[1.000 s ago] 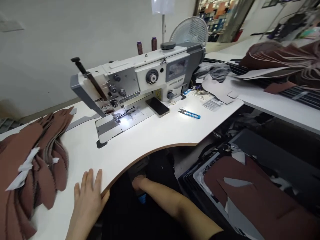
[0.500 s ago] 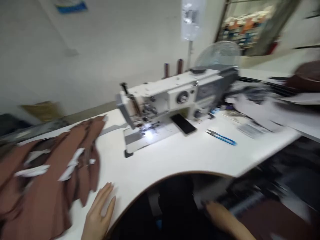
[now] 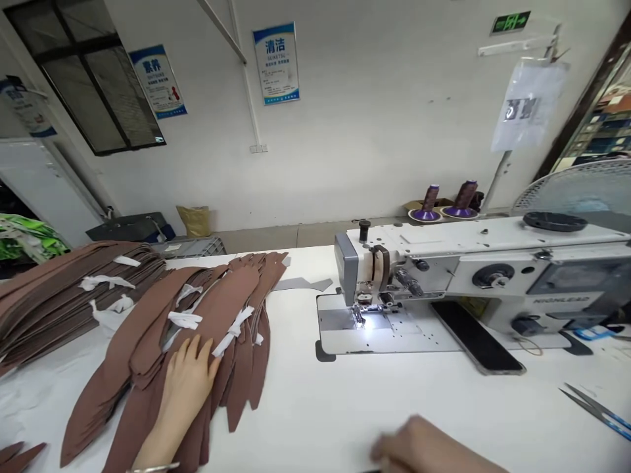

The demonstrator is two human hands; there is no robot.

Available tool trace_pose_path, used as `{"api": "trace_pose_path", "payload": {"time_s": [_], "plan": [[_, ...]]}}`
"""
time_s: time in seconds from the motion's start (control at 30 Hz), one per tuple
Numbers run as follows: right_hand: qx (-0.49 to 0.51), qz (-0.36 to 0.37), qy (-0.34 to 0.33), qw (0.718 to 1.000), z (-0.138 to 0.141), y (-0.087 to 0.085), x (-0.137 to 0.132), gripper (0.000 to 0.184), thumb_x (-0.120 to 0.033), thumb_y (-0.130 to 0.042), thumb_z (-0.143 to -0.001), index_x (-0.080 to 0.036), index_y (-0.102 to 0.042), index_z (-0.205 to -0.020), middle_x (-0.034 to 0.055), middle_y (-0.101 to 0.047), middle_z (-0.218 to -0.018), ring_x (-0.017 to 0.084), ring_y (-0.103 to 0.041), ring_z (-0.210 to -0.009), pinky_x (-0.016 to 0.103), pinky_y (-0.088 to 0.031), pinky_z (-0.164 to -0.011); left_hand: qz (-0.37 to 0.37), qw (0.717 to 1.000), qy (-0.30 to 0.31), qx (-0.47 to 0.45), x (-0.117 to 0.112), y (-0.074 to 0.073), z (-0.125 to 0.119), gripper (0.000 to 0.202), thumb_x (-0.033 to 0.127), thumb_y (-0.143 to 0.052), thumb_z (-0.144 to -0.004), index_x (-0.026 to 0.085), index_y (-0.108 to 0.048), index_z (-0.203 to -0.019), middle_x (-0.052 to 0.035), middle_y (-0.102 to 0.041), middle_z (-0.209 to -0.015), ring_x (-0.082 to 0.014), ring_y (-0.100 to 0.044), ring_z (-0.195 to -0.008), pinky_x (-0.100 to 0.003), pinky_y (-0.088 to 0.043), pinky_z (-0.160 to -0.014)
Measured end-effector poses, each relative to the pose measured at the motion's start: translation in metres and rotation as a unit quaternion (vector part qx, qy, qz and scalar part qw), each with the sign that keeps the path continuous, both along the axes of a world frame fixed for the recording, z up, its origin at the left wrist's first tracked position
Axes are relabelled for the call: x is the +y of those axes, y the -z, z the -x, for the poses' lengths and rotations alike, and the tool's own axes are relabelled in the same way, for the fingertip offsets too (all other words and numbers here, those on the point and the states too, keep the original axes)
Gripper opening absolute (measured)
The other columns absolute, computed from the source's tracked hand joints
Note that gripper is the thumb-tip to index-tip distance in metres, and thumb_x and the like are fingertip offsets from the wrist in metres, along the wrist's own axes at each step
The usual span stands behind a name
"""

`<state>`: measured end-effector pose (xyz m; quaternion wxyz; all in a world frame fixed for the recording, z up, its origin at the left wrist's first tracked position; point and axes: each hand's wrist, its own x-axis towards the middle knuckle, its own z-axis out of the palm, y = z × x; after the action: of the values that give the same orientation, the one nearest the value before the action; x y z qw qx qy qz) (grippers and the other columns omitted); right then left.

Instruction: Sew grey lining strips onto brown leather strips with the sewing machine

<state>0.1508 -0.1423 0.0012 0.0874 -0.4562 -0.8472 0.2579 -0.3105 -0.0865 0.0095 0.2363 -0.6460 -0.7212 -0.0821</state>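
My left hand (image 3: 190, 374) lies on a pile of long brown cut pieces (image 3: 231, 289), its fingers stretched out over the top piece. White strips (image 3: 185, 320) are tied around bundles in this pile. Low in the view, my right hand (image 3: 411, 447) is over the white table (image 3: 296, 407), blurred by motion. Its fingers look bent, but whether they hold anything cannot be made out. To the right of the pile stands a white sewing machine (image 3: 424, 263) with its lamp lit over the needle plate.
A black phone (image 3: 478, 338) lies against the machine bed. Blue-handled thread snips (image 3: 599, 410) are at the right edge. A second brown stack (image 3: 98, 282) lies far left. Two thread cones (image 3: 430, 200) stand behind the machine, near a fan (image 3: 576, 190).
The view has swung left. My left hand has gone from the bare tabletop onto the brown pieces. My right hand has come up from beside the table cut-out to above the tabletop.
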Motion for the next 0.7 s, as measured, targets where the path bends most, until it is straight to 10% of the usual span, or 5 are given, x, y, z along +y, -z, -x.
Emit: {"api": "trace_pose_path", "payload": {"time_s": [0.13,0.27,0.7], "plan": [[-0.028,-0.090,-0.065,0.993,0.042,-0.032,0.066,0.030,-0.017,-0.036,-0.097,-0.018,-0.056,-0.074,-0.0004,-0.057,-0.062,0.012,-0.051,-0.053,0.023,-0.029,-0.053,0.068,0.996,-0.013,0.056,0.000,-0.006,-0.006,0.041,0.026,-0.044,-0.090,0.008,-0.067,-0.119,-0.0239,-0.059,-0.130,-0.0380,-0.053,-0.122,-0.048,-0.043,-0.099],[-0.156,-0.221,-0.116,0.956,0.077,-0.028,0.111,0.020,-0.004,-0.045,-0.088,-0.016,-0.056,-0.076,0.0005,-0.060,-0.066,0.013,-0.051,-0.053,0.025,-0.023,-0.050,0.114,0.992,-0.029,0.050,0.001,-0.022,-0.013,0.041,0.021,-0.041,-0.092,0.009,-0.065,-0.122,-0.0239,-0.059,-0.130,-0.0360,-0.057,-0.118,-0.046,-0.046,-0.097],[-0.169,-0.374,-0.271,0.871,0.270,-0.047,0.236,0.023,-0.014,-0.035,-0.101,-0.008,-0.056,-0.111,0.0171,-0.062,-0.109,0.024,-0.057,-0.101,0.036,-0.048,-0.083,0.332,0.941,-0.037,-0.051,0.029,-0.090,0.000,0.058,0.010,-0.033,-0.087,0.013,-0.042,-0.145,-0.0187,-0.072,-0.107,-0.0311,-0.069,-0.102,-0.045,-0.049,-0.090]]}}
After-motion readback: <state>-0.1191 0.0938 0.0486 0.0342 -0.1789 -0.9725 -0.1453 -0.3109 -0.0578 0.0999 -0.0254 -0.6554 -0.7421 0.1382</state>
